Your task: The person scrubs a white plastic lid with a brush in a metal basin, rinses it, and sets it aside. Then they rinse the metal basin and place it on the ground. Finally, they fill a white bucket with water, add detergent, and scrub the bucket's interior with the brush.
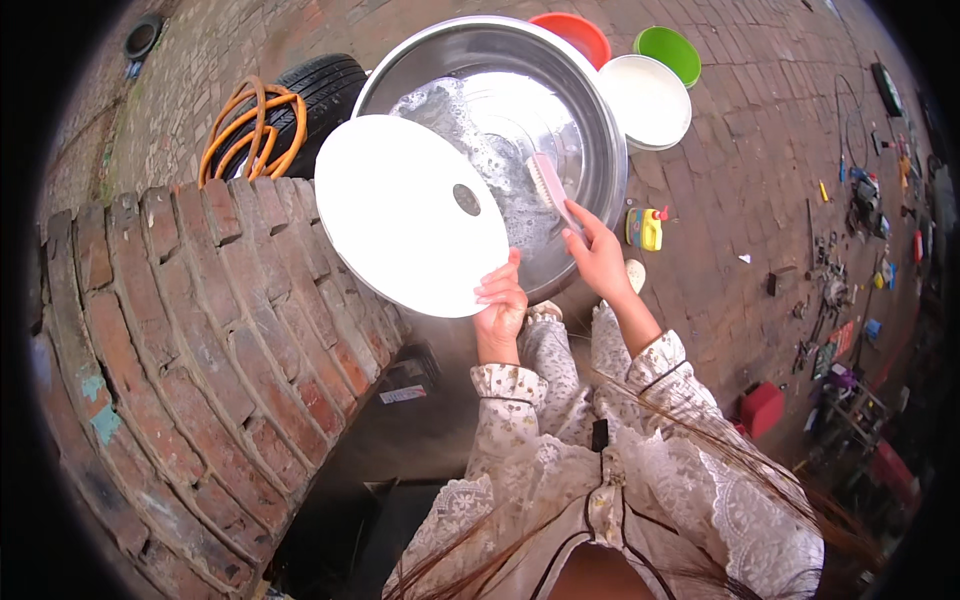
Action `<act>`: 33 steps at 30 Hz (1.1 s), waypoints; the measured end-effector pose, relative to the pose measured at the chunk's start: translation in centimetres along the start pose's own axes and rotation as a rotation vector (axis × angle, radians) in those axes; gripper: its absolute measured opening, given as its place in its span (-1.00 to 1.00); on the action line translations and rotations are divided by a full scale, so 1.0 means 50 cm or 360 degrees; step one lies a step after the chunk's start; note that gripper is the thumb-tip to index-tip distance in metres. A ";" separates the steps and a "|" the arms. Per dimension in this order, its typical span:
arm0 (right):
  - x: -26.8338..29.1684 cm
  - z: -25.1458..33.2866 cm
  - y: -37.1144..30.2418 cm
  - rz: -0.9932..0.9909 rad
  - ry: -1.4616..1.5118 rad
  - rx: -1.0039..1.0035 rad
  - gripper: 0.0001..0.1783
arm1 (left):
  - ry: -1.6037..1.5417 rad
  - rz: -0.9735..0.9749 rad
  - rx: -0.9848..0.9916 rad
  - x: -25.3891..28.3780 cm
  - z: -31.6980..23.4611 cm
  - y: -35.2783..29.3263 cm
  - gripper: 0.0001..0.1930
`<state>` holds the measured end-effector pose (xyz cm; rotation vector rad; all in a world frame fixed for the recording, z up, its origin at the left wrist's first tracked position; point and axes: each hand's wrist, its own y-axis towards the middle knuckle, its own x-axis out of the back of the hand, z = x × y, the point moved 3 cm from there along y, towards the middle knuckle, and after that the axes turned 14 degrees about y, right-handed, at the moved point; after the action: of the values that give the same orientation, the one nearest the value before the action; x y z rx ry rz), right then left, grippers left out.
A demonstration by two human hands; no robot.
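My left hand (pixel 503 303) grips the lower right edge of a large white disc (pixel 400 220), which has a dark oval spot or hole near one side. The disc is tilted over the left part of a wide metal basin (pixel 610 165). Soapy water (pixel 440 105) with foam lies in the basin. In my right hand (pixel 603 255) is a pink scrub brush (pixel 555 190), its pale bristles facing the disc. Brush and disc are apart. The disc hides part of the basin's left side.
A red basin (pixel 580 38), a white bucket (pixel 648 100) and a green bucket (pixel 670 55) stand beyond the metal basin. To its right is a yellow bottle (pixel 648 230). A brick wall (pixel 210 340), a tyre (pixel 325 90) and an orange hose (pixel 258 130) are left. Scattered tools lie far right.
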<state>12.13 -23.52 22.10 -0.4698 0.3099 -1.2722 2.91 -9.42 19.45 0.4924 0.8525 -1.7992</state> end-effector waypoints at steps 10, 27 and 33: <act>0.093 -0.018 -0.024 0.0184 -0.0116 0.0468 -0.50 | 0.0694 -0.0579 -0.0699 0.069 -0.138 -0.040 -0.71; 0.220 0.037 -0.021 0.0257 0.0855 0.0217 -0.57 | 0.4467 -0.1057 -0.3053 -0.090 0.227 0.016 -0.64; 0.164 0.075 0.023 0.0271 0.1222 -0.0424 -0.58 | 0.5854 0.0319 -0.2507 -0.116 0.235 -0.016 -0.70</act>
<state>17.10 -30.54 25.06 -0.1507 1.1513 -1.2056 5.07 -14.34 31.43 -0.9339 -1.3671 -1.6037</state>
